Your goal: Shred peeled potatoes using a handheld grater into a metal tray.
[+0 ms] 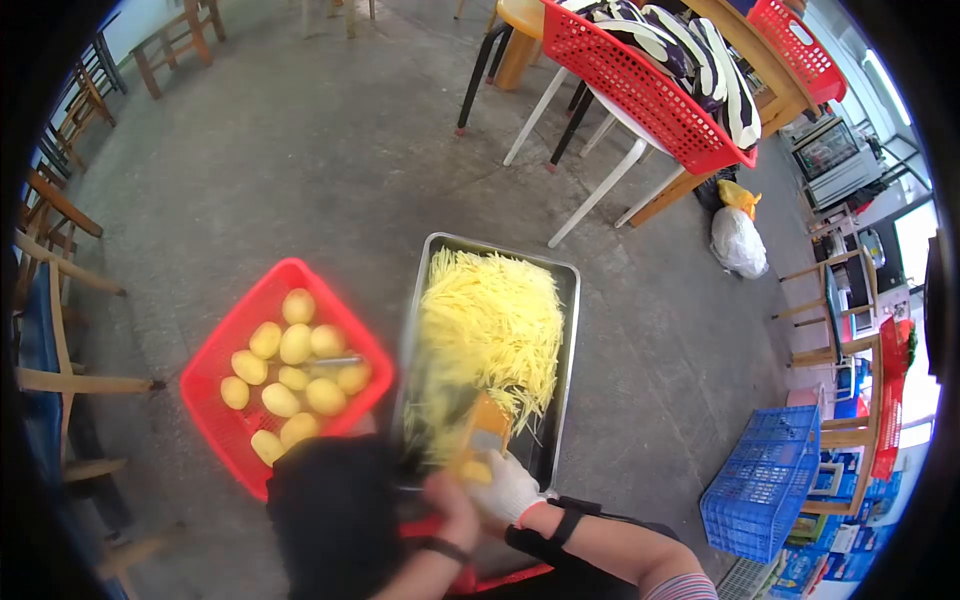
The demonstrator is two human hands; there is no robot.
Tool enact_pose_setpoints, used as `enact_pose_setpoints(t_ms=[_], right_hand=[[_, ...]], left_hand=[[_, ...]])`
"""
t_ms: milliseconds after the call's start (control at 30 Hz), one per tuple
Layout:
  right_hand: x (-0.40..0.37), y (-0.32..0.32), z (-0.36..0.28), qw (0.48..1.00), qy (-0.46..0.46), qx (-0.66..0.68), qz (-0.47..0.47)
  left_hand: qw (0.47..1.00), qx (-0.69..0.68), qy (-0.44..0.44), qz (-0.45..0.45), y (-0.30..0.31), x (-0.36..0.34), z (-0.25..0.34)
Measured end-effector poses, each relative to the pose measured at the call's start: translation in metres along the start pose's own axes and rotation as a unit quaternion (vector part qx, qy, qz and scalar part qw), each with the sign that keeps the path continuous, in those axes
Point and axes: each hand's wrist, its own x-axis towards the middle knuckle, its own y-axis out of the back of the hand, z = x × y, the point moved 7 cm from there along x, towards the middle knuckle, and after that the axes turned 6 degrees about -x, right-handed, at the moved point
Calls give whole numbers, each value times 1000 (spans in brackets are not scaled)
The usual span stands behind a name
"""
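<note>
An orange-framed grater (487, 422) slants over the near end of a metal tray (572, 370), which holds a heap of pale yellow potato shreds (500, 320). My right hand (505, 488), in a white glove, is closed around a yellow piece of potato (475, 471) against the grater's lower part. Bare and blurred, my left hand (455, 512) is closed at the grater's near end; its fingers are partly hidden. To the left, a red plastic basket (222, 345) contains several peeled potatoes (296, 344) and a tool with a metal handle (335, 361).
A red basket (640, 90) of striped, part-peeled eggplants (690, 50) rests on a stool at the back right. White and yellow bags (738, 243) lie beyond it. A blue crate (762, 485) stands at right, wooden chairs (60, 380) at left. Concrete floor (300, 150) lies between.
</note>
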Motion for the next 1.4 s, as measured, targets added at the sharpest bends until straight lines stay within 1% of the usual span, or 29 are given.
enact_pose_setpoints(t_ms=[33,67,100,133,200,267,300,333,367,433,500,567,633,700,733,767,833,900,967,1033,1100,1133,1167,1200,1233,1300,1333,1367,1400], right_hand=[[1,0,-1,1000,-5,2,14],[19,3,5,999,-45,9,1],[47,1,17,996,-84,16,-10],[80,-14,42,995,-87,11,47],[108,-14,65,993,-110,19,32],[117,-12,69,992,-118,26,21],[112,-23,76,965,-128,230,-3],[107,-31,79,897,-131,421,-26],[99,-31,81,899,-131,418,-27],[82,-38,77,908,-96,402,-73],[76,-49,82,919,-108,374,-61],[85,-39,77,978,-24,200,46],[78,-39,72,982,-43,182,36],[61,-25,42,999,-30,20,8],[44,-16,26,999,-23,-22,18],[35,-10,23,999,-23,-25,21],[20,-16,17,998,-5,-50,-37],[-14,-6,1,993,-39,-67,-91],[-25,-3,-6,994,-38,-54,-89],[-14,-10,-2,994,-75,-44,-69],[45,-20,19,992,-123,-10,5],[82,-31,39,989,-143,-18,-10],[106,-27,46,987,-160,-11,21],[132,-31,58,989,-145,5,-10],[142,-30,58,991,-128,-35,7],[107,-13,32,991,-129,-28,-7],[87,-15,28,993,-115,-21,-28],[65,-20,24,994,-99,-15,-51],[31,-8,10,994,-84,-20,-70]], left_hand=[[999,-19,30,-3,-1,-6,7],[998,-36,60,-6,0,-10,10],[998,-36,57,-5,1,-12,11],[997,-56,48,-4,-2,-11,14],[997,-70,42,-4,2,-9,1],[999,19,31,0,2,13,-15],[999,17,32,0,4,13,-19],[998,-38,42,-3,0,5,-8],[994,-92,52,-6,-2,-3,2],[992,-111,62,-16,-4,-13,21],[988,-133,70,-26,-3,-14,26],[997,-43,66,3,3,-5,16],[998,-32,51,-1,7,3,6],[999,-21,37,-7,4,5,4],[997,-58,53,0,4,4,1],[993,-95,68,8,1,6,-3],[989,-130,76,7,2,23,-27],[984,-157,84,8,3,24,-26],[995,-35,90,-2,4,1,12],[996,-43,79,9,5,2,13],[996,-52,67,20,8,12,-10],[999,18,17,24,13,32,-39],[995,88,-33,27,16,45,-57],[995,87,-34,32,19,48,-65],[994,90,-44,39,19,49,-69],[993,104,-51,38,17,36,-44],[999,27,3,37,9,9,2],[996,-50,58,39,5,-6,24],[996,-47,61,42,8,-1,9]])
